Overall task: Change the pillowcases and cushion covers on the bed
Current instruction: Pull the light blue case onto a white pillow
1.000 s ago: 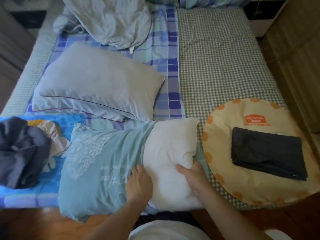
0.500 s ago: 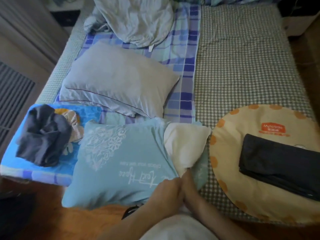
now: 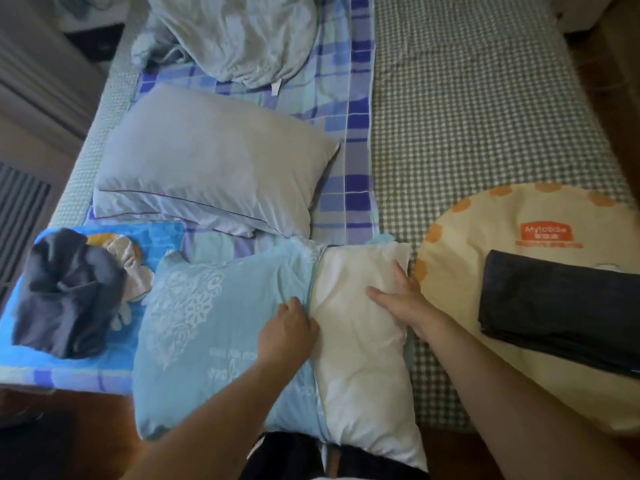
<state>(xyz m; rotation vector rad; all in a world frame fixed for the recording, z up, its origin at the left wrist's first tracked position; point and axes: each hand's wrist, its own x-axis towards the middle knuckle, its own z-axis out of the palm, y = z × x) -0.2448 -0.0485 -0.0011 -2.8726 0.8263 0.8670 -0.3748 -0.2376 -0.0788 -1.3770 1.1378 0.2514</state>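
Observation:
A white pillow (image 3: 360,358) lies at the near edge of the bed, its left part inside a light blue pillowcase (image 3: 207,334) with a white lace print. My left hand (image 3: 287,330) grips the open hem of the pillowcase at the pillow's middle. My right hand (image 3: 398,299) lies flat with straight fingers on the bare right end of the pillow. Behind them lies a grey-cased pillow (image 3: 214,174).
A round beige cushion (image 3: 519,244) with orange dots lies at right, carrying a folded dark cloth (image 3: 561,306). At left, a dark crumpled cloth (image 3: 65,292) sits on a blue cartoon cover (image 3: 45,368). A crumpled grey quilt (image 3: 242,32) lies at the far end. Wooden floor borders the bed.
The hands have parted: my right hand moved up onto the pillow's bare end, my left shifted to the pillowcase hem. More white pillow shows than half a second ago.

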